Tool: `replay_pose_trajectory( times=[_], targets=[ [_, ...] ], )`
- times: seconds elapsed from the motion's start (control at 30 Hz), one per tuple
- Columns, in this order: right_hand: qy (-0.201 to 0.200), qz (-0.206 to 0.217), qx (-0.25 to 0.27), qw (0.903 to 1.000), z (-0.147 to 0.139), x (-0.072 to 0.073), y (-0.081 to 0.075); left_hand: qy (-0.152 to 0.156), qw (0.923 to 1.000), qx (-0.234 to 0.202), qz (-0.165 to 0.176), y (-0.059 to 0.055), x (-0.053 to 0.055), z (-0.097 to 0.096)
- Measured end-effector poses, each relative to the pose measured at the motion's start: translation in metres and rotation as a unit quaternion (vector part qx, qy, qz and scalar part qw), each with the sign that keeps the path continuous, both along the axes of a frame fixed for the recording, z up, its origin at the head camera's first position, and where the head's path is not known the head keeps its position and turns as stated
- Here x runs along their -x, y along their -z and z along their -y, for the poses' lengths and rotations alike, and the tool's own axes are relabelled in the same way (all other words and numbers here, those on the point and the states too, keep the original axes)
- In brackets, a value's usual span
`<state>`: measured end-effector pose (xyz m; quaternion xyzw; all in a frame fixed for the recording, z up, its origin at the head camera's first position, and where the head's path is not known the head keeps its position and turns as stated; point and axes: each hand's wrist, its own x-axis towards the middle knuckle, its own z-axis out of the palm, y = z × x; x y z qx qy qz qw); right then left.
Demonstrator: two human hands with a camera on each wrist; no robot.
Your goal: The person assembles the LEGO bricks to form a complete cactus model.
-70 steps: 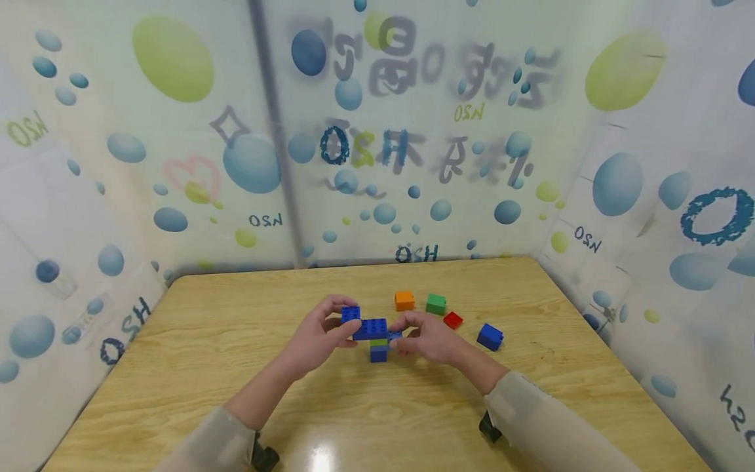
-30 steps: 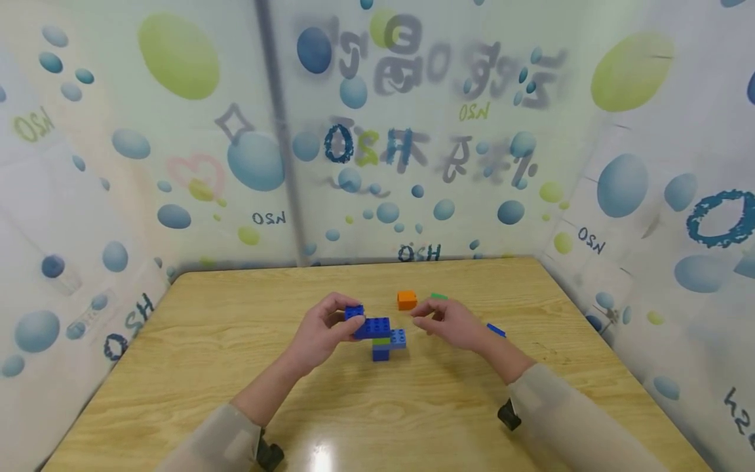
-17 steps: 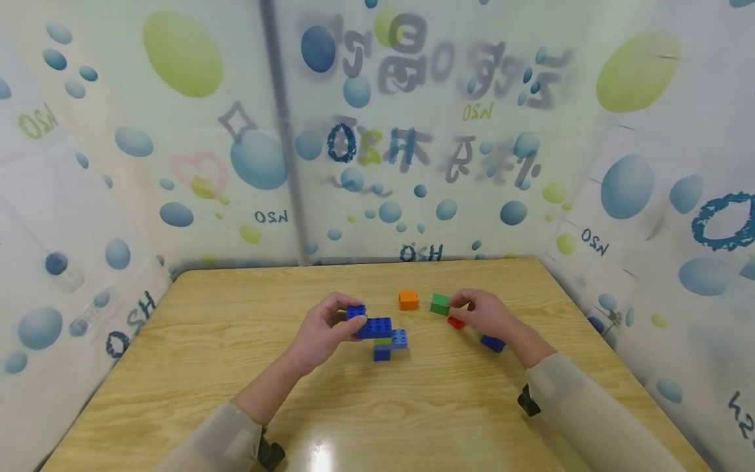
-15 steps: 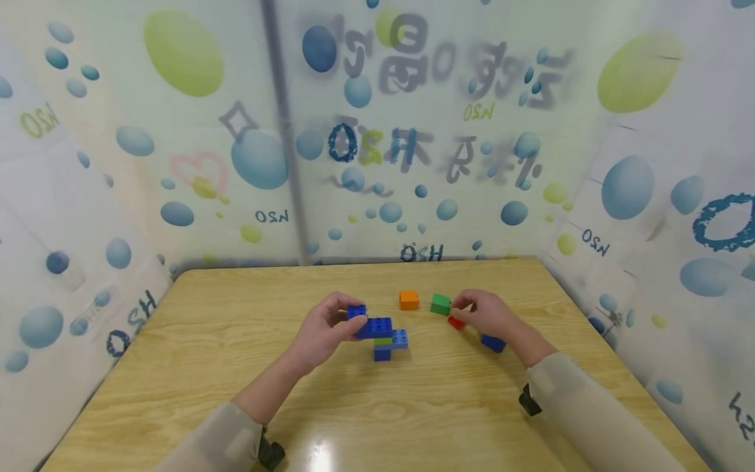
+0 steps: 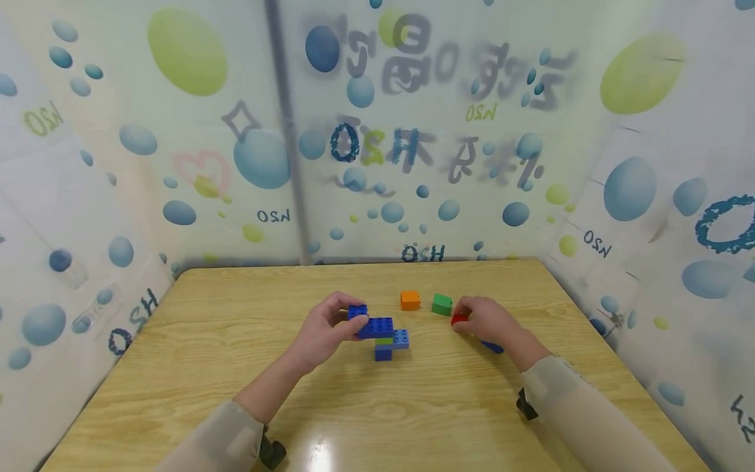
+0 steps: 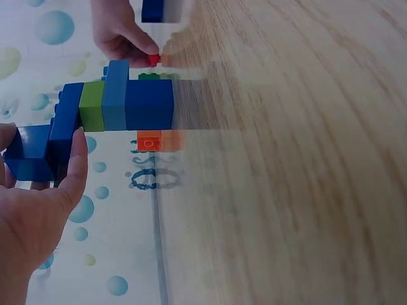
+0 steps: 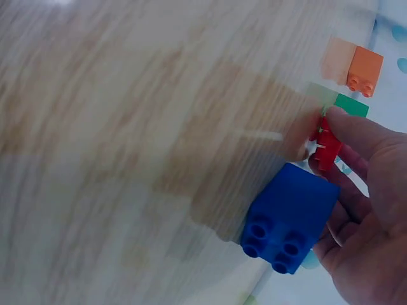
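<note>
My left hand (image 5: 321, 334) grips the raised left end of a stepped stack of toy building bricks, thumb and fingers around its upper blue brick (image 6: 30, 151). Below that come a long blue brick (image 5: 379, 327), a lime green brick (image 6: 92, 107), a light blue brick (image 5: 401, 338) jutting right, and a dark blue brick (image 6: 149, 105) at the base. To the right, my right hand (image 5: 489, 324) pinches a small red brick (image 7: 327, 149) between thumb and fingers, low at the tabletop. The hand partly covers the red brick in the head view.
An orange brick (image 5: 409, 300) and a green brick (image 5: 442, 304) lie behind the stack on the wooden table (image 5: 248, 393). A loose blue brick (image 7: 292, 213) lies close to my right hand, partly hidden by it in the head view. A patterned curtain (image 5: 377, 223) borders the table's back.
My right hand has left the light blue brick on the stack, moved right past the green brick and taken hold of the red one. My left hand keeps its grip on the stack.
</note>
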<state>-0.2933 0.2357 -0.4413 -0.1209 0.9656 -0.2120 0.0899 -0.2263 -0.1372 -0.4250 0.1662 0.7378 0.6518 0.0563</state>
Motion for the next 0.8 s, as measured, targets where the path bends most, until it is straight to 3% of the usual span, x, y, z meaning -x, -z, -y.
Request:
replay_pose_trajectory(
  times=[0.23, 0.53, 0.8],
  targets=[
    [0.008, 0.011, 0.034, 0.9993, 0.001, -0.006, -0.004, -0.001, 1.0, 0.002, 0.002, 0.0, 0.0, 0.0],
    [-0.07, -0.053, 0.087, 0.9923, 0.01, -0.016, -0.007, -0.004, 1.0, 0.004, 0.0, 0.0, 0.0, 0.0],
    [-0.073, -0.048, 0.145, 0.9855, 0.025, -0.025, -0.01, -0.002, 1.0, 0.001, 0.006, -0.001, 0.0, 0.0]
  ],
)
